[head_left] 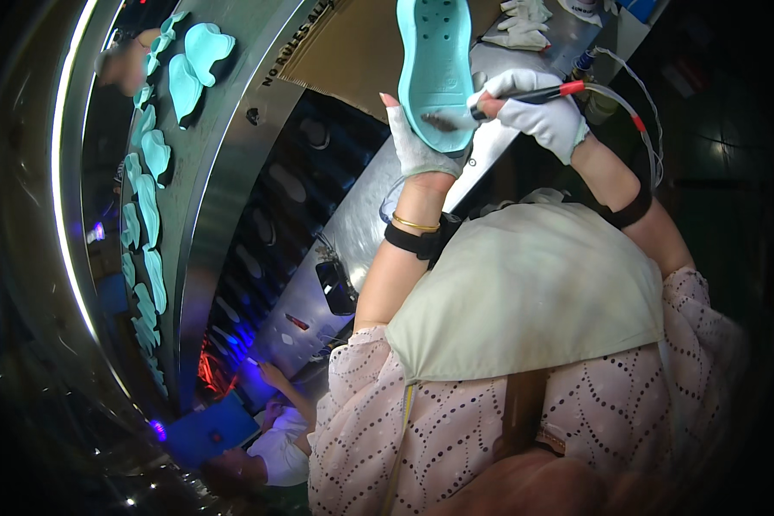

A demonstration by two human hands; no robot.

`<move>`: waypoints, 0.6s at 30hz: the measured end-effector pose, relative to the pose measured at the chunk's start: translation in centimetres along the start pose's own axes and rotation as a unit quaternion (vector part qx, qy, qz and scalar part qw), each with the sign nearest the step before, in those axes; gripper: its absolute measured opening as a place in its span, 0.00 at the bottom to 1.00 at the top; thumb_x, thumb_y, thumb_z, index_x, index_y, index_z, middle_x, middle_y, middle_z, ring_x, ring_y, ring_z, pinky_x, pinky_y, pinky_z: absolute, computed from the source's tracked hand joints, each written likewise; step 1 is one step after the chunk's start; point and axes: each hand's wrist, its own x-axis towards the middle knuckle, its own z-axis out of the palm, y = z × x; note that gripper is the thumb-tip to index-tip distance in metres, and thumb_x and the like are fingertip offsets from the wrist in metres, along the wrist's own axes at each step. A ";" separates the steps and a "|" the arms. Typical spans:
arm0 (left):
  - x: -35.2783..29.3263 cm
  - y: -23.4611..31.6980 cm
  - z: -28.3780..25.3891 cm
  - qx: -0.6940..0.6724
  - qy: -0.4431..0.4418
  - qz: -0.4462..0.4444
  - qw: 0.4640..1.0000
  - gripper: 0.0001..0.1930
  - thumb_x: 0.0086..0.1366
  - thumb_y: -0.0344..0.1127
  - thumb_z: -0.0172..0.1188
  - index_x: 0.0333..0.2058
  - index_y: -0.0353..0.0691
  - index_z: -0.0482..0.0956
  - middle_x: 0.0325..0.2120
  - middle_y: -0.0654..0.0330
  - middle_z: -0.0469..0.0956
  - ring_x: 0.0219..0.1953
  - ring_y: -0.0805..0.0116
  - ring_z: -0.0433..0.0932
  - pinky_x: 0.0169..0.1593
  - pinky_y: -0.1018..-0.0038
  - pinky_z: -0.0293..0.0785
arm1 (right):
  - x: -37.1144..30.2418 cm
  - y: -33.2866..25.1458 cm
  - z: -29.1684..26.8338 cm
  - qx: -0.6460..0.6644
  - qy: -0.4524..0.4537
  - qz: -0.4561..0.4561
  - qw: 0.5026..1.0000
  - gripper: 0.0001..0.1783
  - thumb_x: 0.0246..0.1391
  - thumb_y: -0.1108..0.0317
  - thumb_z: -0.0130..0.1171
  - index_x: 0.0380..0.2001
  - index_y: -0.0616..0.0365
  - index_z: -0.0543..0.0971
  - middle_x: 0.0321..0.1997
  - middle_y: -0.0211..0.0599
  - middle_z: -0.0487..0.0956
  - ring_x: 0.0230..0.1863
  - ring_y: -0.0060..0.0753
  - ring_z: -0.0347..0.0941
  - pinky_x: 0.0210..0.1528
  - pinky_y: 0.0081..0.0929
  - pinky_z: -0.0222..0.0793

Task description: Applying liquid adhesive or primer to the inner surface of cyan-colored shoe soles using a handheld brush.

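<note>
A turquoise foam shoe point(437, 56), with holes toward its far end, is tilted up with its inside facing me. My left hand point(414, 144), in a white glove with the fingertips bare, grips the heel end, the thumb standing along the left side. In my gloved right hand point(537, 112) is a brush point(526, 97) with a black and red handle and a clear tube running from its back end. The dark bristles are over the heel part inside the shoe, blurred; whether they touch the surface I cannot tell.
Left, a conveyor belt point(206, 142) carries several turquoise shoe parts point(155, 155). Cardboard point(344, 52) lies beyond my left hand, white gloves point(525, 24) at the far side. A black device point(335, 288) rests on the metal table point(353, 224). Another person point(284, 447) works at lower left.
</note>
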 end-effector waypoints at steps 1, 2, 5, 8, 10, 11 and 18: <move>0.0 0.2 0.0 0.000 0.000 0.001 1.000 0.38 0.58 0.67 0.33 0.57 0.43 0.58 0.54 0.48 0.61 0.53 0.50 0.64 0.52 0.54 0.64 | 0.3 0.3 -0.3 -0.047 0.007 -0.043 0.998 0.05 0.46 0.72 0.61 0.27 0.61 0.76 0.31 0.28 0.77 0.34 0.16 0.71 0.38 0.16 0.67; 0.2 0.4 -0.2 0.019 0.035 0.002 0.999 0.38 0.58 0.67 0.33 0.56 0.42 0.59 0.54 0.47 0.61 0.52 0.50 0.65 0.51 0.54 0.65 | 0.3 0.5 -0.2 -0.041 -0.008 -0.049 0.998 0.05 0.46 0.72 0.61 0.27 0.61 0.76 0.31 0.29 0.77 0.34 0.17 0.71 0.39 0.16 0.67; 0.2 1.6 -1.1 0.026 -0.058 -0.049 0.997 0.41 0.56 0.69 0.35 0.54 0.38 0.60 0.48 0.47 0.67 0.46 0.49 0.71 0.50 0.58 0.67 | 0.1 1.0 -0.2 -0.074 -0.091 -0.044 0.992 0.05 0.46 0.73 0.61 0.26 0.61 0.76 0.31 0.29 0.77 0.35 0.18 0.71 0.40 0.18 0.67; 0.3 1.8 -0.3 0.084 0.022 -0.039 0.995 0.39 0.59 0.67 0.32 0.54 0.37 0.60 0.48 0.45 0.68 0.46 0.48 0.71 0.49 0.55 0.67 | -1.0 0.5 0.2 -0.020 -0.109 0.135 0.985 0.04 0.45 0.72 0.61 0.26 0.58 0.76 0.30 0.30 0.76 0.30 0.19 0.70 0.34 0.17 0.65; 0.1 2.1 -0.4 0.033 -0.014 -0.069 0.997 0.38 0.60 0.65 0.32 0.54 0.36 0.61 0.48 0.46 0.67 0.46 0.49 0.71 0.50 0.56 0.67 | -1.7 -0.5 0.0 0.005 -0.094 0.188 0.978 0.06 0.45 0.69 0.61 0.27 0.58 0.76 0.29 0.28 0.76 0.26 0.16 0.69 0.30 0.15 0.63; 0.0 2.4 -0.5 0.036 -0.035 -0.075 0.996 0.37 0.60 0.64 0.33 0.54 0.36 0.61 0.48 0.47 0.68 0.46 0.51 0.71 0.49 0.58 0.68 | -1.6 -0.3 -0.5 0.034 -0.088 0.140 0.986 0.07 0.45 0.72 0.60 0.29 0.60 0.75 0.31 0.30 0.76 0.29 0.18 0.70 0.33 0.16 0.65; 0.7 3.7 -1.1 0.154 0.085 -0.141 0.974 0.31 0.62 0.60 0.38 0.47 0.36 0.69 0.39 0.54 0.74 0.39 0.62 0.75 0.41 0.68 0.74 | 1.0 -0.9 -0.4 -0.129 -0.157 -0.081 0.976 0.11 0.39 0.79 0.63 0.29 0.61 0.75 0.37 0.36 0.77 0.40 0.26 0.72 0.46 0.22 0.67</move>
